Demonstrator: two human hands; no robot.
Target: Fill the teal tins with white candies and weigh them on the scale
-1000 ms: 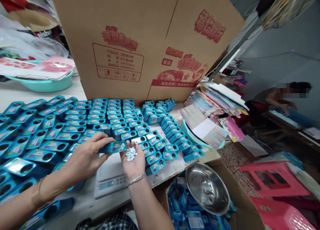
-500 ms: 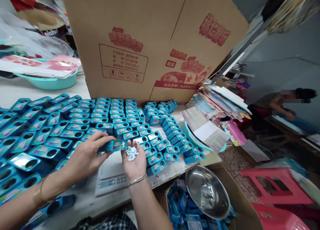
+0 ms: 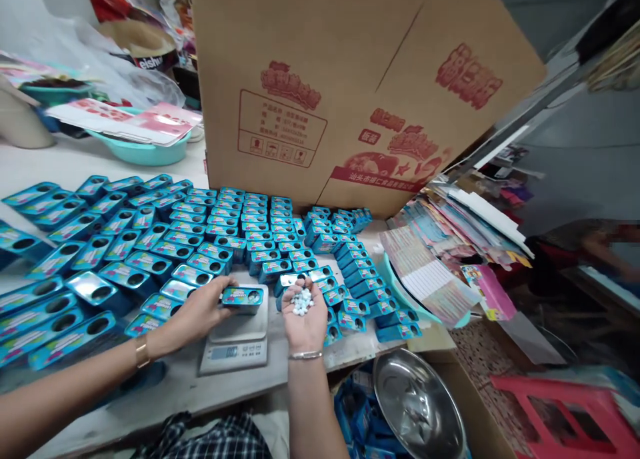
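My left hand grips a small blue tin and holds it on the platform of a white digital scale. The tin's round opening shows small white pieces inside. My right hand is cupped palm up just right of the scale, holding a little heap of white candy pieces. The two hands are a short gap apart. Rows of identical blue tins cover the table behind and to the left of both hands.
A large cardboard box with red print stands behind the tins. A teal basin holds printed cards at the back left. Stacked printed sheets lie to the right. Below the table edge sit a steel bowl and a red stool.
My left hand has drawn the tin away from my right palm and set it on the scale. The candy stays in my right hand. The camera has shifted left.
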